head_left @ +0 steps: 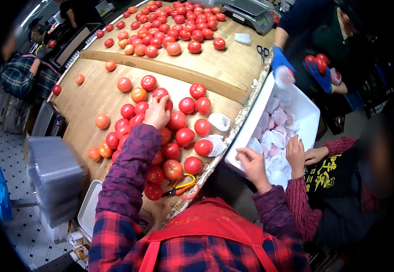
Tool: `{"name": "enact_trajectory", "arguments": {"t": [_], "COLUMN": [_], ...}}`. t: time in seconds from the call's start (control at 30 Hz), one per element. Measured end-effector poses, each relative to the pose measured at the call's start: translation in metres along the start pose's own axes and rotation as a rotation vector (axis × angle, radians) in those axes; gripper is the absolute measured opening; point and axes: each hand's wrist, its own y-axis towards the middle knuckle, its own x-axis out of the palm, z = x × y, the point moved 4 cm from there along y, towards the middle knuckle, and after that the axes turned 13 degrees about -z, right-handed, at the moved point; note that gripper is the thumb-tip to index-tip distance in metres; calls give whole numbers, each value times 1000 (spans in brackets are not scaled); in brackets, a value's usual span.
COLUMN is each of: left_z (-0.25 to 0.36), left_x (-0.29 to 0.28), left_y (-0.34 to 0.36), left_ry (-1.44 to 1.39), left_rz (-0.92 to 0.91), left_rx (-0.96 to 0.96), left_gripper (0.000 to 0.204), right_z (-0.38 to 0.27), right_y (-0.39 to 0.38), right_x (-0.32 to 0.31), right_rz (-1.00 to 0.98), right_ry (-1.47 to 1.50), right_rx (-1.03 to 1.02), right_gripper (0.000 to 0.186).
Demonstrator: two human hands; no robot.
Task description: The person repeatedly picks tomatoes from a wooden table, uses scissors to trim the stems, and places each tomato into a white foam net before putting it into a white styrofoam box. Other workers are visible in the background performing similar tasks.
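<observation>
On the wooden table, my left hand (157,114) reaches into a spread of loose red tomatoes (184,137). Its fingers are closed on one tomato (160,93), partly covered by them. Over the near rim of a white tub (307,112), my right hand (255,168) has its fingers curled together; whatever they pinch, if anything, is hidden. White foam net sleeves (277,140) fill much of the tub, several around round fruit. Two more foam sleeves, one a loose ring (219,122), lie by the table edge. Scissors with yellow and orange handles (184,185) lie near me.
A wooden strip (160,71) divides the table; more tomatoes (173,48) lie beyond, with a scale (250,14) and dark scissors (263,53). Blue-gloved hands (319,75) hold tomatoes across the tub. Another person's hands (295,156) work beside mine. Clear plastic boxes (54,177) are stacked left.
</observation>
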Motion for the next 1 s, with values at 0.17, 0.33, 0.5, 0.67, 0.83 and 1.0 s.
{"name": "enact_trajectory", "arguments": {"t": [0.17, 0.33, 0.5, 0.67, 0.83, 1.0], "left_z": [8, 63, 128, 156, 163, 164], "left_x": [0, -19, 2, 33, 64, 95], "left_y": [-4, -51, -104, -99, -72, -53], "left_ry": [12, -120, -283, -38, 77, 220], "left_rz": [63, 141, -220, -379, -520, -489], "left_rx": [49, 306, 475, 461, 422, 362], "left_gripper": [51, 42, 61, 94, 92, 63], "right_z": [65, 104, 118, 165, 182, 173], "right_y": [0, 10, 13, 55, 53, 65], "right_x": [-86, -116, -114, -40, -36, -35], "right_rz": [200, -522, -528, -677, -518, -572], "right_ry": [-88, -652, -971, -605, -225, -964], "right_rx": [261, 106, 3, 553, 657, 116], "right_gripper": [17, 28, 39, 39, 44, 35]}}
